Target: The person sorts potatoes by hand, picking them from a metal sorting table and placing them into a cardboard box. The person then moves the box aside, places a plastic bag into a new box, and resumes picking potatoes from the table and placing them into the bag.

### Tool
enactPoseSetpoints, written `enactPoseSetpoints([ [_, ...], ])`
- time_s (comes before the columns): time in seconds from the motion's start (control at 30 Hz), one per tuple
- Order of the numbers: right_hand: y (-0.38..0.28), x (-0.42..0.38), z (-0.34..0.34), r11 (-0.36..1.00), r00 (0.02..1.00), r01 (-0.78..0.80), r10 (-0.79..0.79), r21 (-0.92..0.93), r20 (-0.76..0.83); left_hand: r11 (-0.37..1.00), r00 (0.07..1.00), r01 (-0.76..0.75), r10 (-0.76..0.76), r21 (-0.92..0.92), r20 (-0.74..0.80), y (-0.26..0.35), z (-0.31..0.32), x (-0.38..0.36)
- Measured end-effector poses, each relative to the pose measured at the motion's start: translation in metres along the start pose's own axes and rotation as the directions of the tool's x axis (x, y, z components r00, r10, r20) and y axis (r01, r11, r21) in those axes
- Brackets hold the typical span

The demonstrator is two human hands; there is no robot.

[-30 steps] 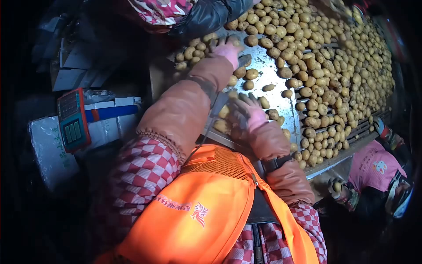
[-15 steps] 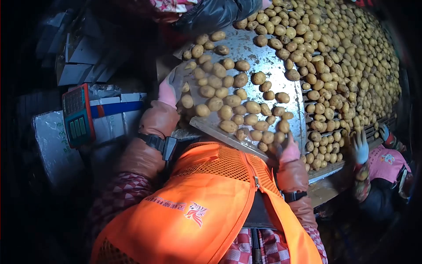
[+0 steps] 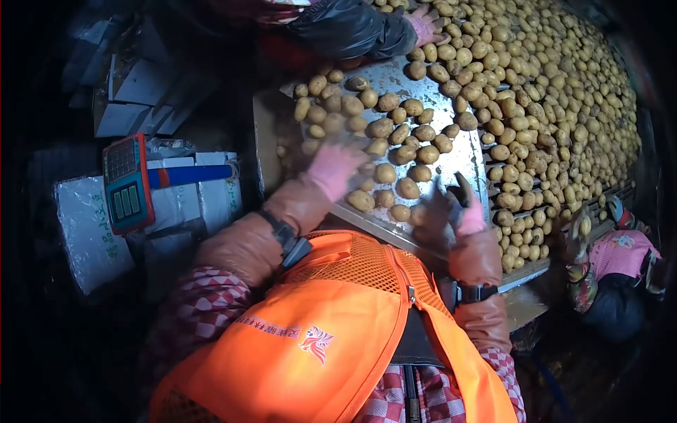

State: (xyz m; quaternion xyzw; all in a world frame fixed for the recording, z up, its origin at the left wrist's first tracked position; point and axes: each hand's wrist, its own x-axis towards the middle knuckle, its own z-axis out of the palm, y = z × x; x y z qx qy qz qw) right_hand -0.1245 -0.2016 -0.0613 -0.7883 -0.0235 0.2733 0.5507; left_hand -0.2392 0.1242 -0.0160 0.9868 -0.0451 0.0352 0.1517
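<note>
My left hand [image 3: 334, 168], in a pink glove, is over the potatoes on the left part of the metal tray [image 3: 451, 166]. Motion smears its fingers. At the tray's near right corner is my right hand [image 3: 457, 208], in a pink glove with dark fingers, spread apart. A potato [image 3: 399, 213] lies just left of these fingers. Loose potatoes [image 3: 381, 127] cover much of the tray's left and middle, some blurred by movement.
A large heap of potatoes [image 3: 557, 120] lies on a slatted surface to the right. Another person's gloved hand [image 3: 425, 27] reaches in at the top. At the right, a co-worker's hand [image 3: 578, 236] is beside the heap. Boxes [image 3: 88, 233] and a digital scale [image 3: 127, 183] stand left.
My left hand has moved right from the tray's left edge in over the potatoes. My right hand has spread its fingers near the corner. Several potatoes have shifted; the top person's hand has come into view.
</note>
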Motion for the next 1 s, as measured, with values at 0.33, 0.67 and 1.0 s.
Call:
enactPoseSetpoints([
  [0.33,-0.068,-0.025,0.062,0.796,0.974,-0.116,0.208,-0.595,0.087,0.993,0.995,0.097,-0.098,-0.064,-0.005,0.025,0.001,0.1],
  [0.67,-0.037,-0.048,0.008,0.988,0.996,-0.083,0.086,0.129,-0.022,0.997,0.998,-0.018,0.013,0.074,0.065,-0.026,-0.014,0.046],
  [1.0,0.061,-0.055,-0.059,0.981,0.924,0.133,-0.175,-0.144,-0.34,0.888,0.885,0.416,-0.345,0.198,-0.314,-0.082,-0.019,0.085],
])
